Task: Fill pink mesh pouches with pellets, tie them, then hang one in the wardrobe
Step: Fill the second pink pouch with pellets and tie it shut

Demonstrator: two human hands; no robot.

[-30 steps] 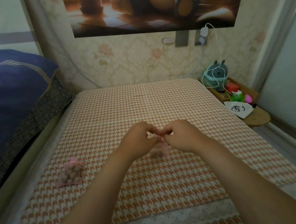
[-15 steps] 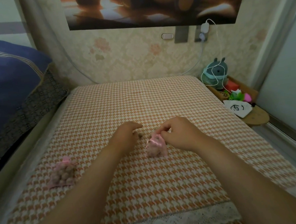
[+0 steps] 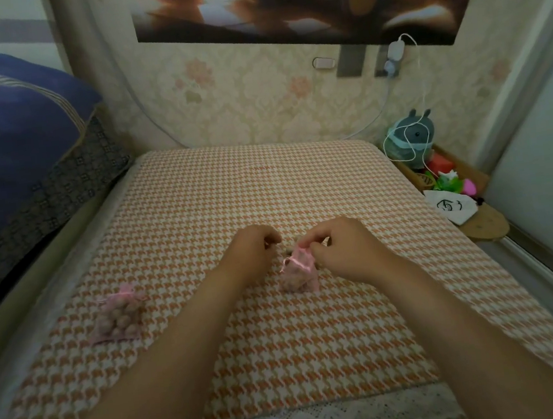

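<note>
A pink mesh pouch (image 3: pixel 299 275) full of brown pellets stands on the checked cloth (image 3: pixel 265 183) in the middle of the bed. My right hand (image 3: pixel 344 250) pinches its gathered top with the pink ribbon. Just left of it, my left hand (image 3: pixel 250 251) has its fingers curled down, fingertips closing on a small dark pellet (image 3: pixel 269 244) that is mostly hidden. A second filled pink pouch (image 3: pixel 119 316) lies tied on the cloth at the left, apart from both hands.
A blue quilt (image 3: pixel 8 142) is piled at the left edge. At the right stands a low wooden shelf (image 3: pixel 485 225) with a grey plush toy (image 3: pixel 412 137), small toys and a white bag (image 3: pixel 450 206). A pale wardrobe door (image 3: pixel 543 160) is at the far right.
My hands were together above the pouch, pulling its ribbon. They have parted: the left moved left and down to the cloth, and the right stayed on the pouch's top.
</note>
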